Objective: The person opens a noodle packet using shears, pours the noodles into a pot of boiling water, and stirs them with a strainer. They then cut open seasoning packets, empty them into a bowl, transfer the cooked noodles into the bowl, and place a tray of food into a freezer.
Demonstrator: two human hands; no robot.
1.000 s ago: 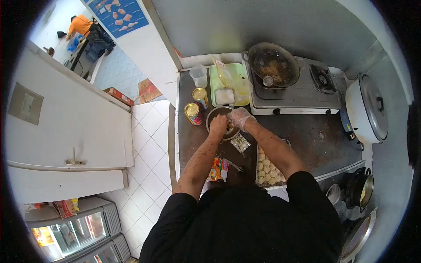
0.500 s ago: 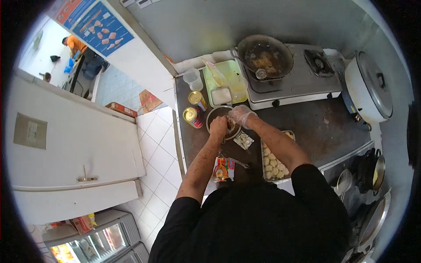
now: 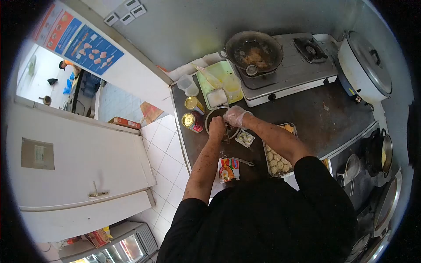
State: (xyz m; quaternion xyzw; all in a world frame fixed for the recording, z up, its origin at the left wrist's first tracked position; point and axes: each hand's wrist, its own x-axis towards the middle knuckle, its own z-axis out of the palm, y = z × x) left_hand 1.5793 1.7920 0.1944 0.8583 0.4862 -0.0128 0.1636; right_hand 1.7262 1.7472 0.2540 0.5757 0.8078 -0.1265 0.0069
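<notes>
Steel bowl, two tins beside, tray near

On the dark counter, two opened tins stand by the left edge, a clear measuring jug behind them at the back left corner. Next to the jug a green tray carries a white tub. A wok sits on the gas stove along the back edge, with a white lidded cooker at the far right. Near the front edge lie a metal tray of pale dough balls, a small sachet and a bright noodle packet. A white fridge stands to the left.
</notes>
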